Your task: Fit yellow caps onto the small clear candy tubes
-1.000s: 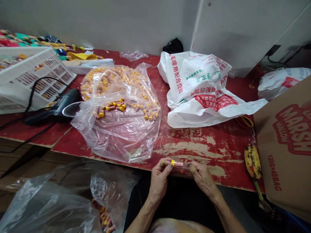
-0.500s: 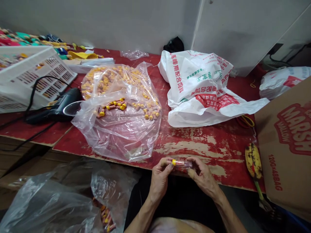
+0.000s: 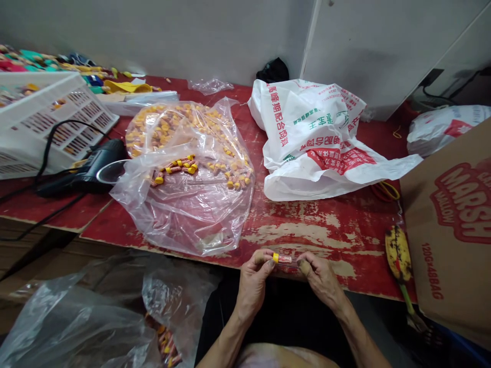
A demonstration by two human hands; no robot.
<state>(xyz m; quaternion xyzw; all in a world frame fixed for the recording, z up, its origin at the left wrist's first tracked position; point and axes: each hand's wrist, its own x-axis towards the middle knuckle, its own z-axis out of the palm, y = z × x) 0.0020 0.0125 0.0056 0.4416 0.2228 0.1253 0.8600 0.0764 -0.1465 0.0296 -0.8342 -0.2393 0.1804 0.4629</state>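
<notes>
Your left hand [image 3: 252, 282] pinches the yellow end of a small tube [image 3: 284, 259], and your right hand [image 3: 320, 280] pinches its clear end. A see-through bag [image 3: 184, 212] of yellow-topped pieces [image 3: 192, 166] sits on the red table [image 3: 270, 220], left of a white sack [image 3: 318, 135]

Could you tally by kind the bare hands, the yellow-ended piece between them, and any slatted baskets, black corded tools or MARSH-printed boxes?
Bare hands (left hand, right hand): 2
Small pink-and-clear piece with yellow end: 1
White slatted plastic basket: 1
Black corded dryer-like tool: 1
Brown MARSH-printed cardboard box: 1
Total: 6
</notes>
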